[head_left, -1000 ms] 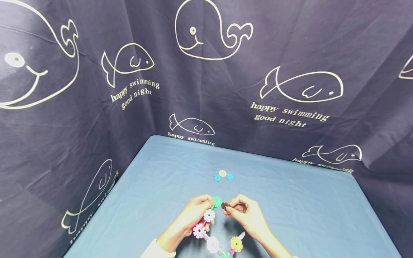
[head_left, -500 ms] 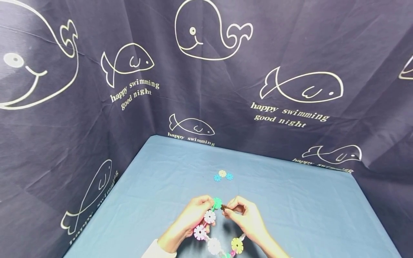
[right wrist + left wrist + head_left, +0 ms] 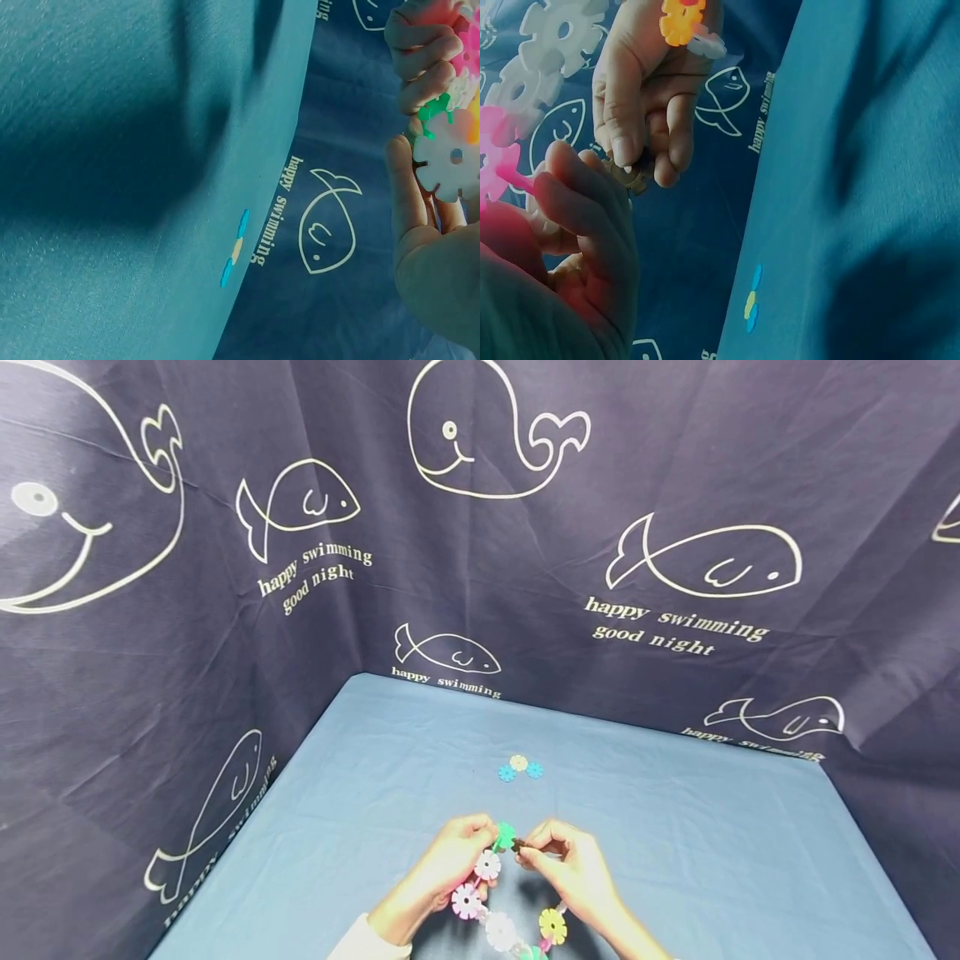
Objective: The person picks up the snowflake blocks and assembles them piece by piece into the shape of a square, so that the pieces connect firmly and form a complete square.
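Note:
My left hand (image 3: pixel 459 852) pinches a green snowflake disc (image 3: pixel 505 836) at the top end of a chain of linked plastic snowflake discs. A white disc (image 3: pixel 487 865), a pink-and-white one (image 3: pixel 466 902) and a larger white one (image 3: pixel 500 932) hang below it. The chain curves round to a yellow disc (image 3: pixel 553 927) under my right wrist. Between thumb and fingers my right hand (image 3: pixel 572 858) pinches a brown snowflake disc (image 3: pixel 518 845), its edge right at the green disc's rim. In the left wrist view the brown disc (image 3: pixel 630 177) is partly covered by my right fingers.
Farther back on the blue table (image 3: pixel 390 760) lie a cream disc (image 3: pixel 518 762) and two blue discs (image 3: pixel 507 772) close together. Dark curtains (image 3: pixel 525 568) printed with whales and fish enclose the table at the back and sides.
My right hand has brought the brown disc slightly down and left, from beside the green disc to its edge, and turned it edge-on. The left hand has barely moved.

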Demonstrator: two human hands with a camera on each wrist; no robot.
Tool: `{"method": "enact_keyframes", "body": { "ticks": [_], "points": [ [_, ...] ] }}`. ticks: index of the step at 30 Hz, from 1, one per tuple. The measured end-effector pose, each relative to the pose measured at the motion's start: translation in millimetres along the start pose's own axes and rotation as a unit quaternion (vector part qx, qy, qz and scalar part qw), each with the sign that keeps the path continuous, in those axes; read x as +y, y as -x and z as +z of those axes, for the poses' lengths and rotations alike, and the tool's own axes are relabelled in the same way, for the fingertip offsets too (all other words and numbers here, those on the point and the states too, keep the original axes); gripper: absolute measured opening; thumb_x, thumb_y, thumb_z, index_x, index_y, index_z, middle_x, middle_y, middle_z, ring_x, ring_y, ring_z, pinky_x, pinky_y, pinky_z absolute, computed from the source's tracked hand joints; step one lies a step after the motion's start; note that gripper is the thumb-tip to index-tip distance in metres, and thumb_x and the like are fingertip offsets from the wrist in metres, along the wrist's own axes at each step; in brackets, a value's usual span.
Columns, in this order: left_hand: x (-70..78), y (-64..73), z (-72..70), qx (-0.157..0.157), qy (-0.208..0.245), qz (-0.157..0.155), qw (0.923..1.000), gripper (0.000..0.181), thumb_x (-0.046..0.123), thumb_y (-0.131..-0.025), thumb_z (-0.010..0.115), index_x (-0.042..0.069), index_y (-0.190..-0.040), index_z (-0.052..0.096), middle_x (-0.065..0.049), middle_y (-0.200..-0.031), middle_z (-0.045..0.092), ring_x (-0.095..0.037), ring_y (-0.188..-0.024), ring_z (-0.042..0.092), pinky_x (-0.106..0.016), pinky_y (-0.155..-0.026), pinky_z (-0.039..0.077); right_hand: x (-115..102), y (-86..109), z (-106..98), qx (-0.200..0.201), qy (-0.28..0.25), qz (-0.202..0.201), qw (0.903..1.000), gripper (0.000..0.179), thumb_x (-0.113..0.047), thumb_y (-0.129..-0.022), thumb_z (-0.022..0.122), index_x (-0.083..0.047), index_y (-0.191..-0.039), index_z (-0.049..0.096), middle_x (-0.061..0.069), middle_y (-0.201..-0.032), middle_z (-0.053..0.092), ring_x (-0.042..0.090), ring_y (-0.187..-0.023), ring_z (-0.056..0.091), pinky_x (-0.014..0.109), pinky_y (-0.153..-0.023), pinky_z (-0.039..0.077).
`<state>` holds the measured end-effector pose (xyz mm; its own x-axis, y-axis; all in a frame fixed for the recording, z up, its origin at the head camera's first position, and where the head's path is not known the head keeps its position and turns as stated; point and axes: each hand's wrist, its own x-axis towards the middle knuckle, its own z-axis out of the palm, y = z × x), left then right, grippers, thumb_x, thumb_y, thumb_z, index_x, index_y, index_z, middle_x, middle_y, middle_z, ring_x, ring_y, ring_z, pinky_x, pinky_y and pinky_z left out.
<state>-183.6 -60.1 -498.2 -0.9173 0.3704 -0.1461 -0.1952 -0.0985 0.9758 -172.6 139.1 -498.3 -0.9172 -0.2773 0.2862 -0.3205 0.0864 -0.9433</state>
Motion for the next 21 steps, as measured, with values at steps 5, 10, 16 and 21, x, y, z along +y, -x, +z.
{"method": "enact_keyframes", "body": {
  "ticks": [5,10,16,21],
  "points": [
    [-2.3,-0.1,-0.2,-0.005,0.005,0.001,1.0000,0.026,0.015,-0.103,0.053,-0.003,-0.084,0.052,-0.003,-0.056,0.054,-0.010,-0.039,0.053,-0.021,-0.034,0.046,-0.9,-0.3,0.8,0.009,0.004,0.005,0.9999,0.010,0.005,-0.088,0.073,0.001,-0.082,0.066,0.015,-0.087,0.069,0.019,-0.078,0.074,0.039,-0.067,0.063],
    [-6.9,0.2,-0.1,-0.003,0.011,-0.005,0.9999,0.028,0.015,-0.103,0.052,-0.009,-0.089,0.051,-0.003,-0.056,0.054,-0.010,-0.039,0.052,-0.021,-0.034,0.046,-1.4,0.1,1.7,0.013,0.011,0.026,0.9995,0.011,0.005,-0.086,0.075,0.001,-0.081,0.066,0.011,-0.086,0.069,0.021,-0.076,0.074,0.039,-0.068,0.063],
    [-7.0,1.6,2.5,0.003,0.022,-0.003,0.9997,0.027,0.014,-0.103,0.052,-0.008,-0.087,0.050,-0.003,-0.056,0.054,-0.010,-0.039,0.052,-0.021,-0.034,0.045,-3.5,-3.4,0.6,-0.003,0.011,0.026,0.9996,0.012,0.003,-0.086,0.076,0.002,-0.079,0.066,0.017,-0.082,0.069,0.022,-0.073,0.074,0.036,-0.067,0.063],
    [-3.8,1.7,3.9,0.015,0.009,0.005,0.9998,0.025,0.014,-0.102,0.053,0.002,-0.081,0.053,-0.003,-0.056,0.056,-0.010,-0.041,0.053,-0.021,-0.034,0.045,-3.4,-9.1,-3.0,-0.034,-0.003,0.005,0.9994,0.009,0.003,-0.089,0.073,0.005,-0.084,0.065,0.019,-0.083,0.070,0.018,-0.075,0.073,0.035,-0.069,0.063]
  ]
}}
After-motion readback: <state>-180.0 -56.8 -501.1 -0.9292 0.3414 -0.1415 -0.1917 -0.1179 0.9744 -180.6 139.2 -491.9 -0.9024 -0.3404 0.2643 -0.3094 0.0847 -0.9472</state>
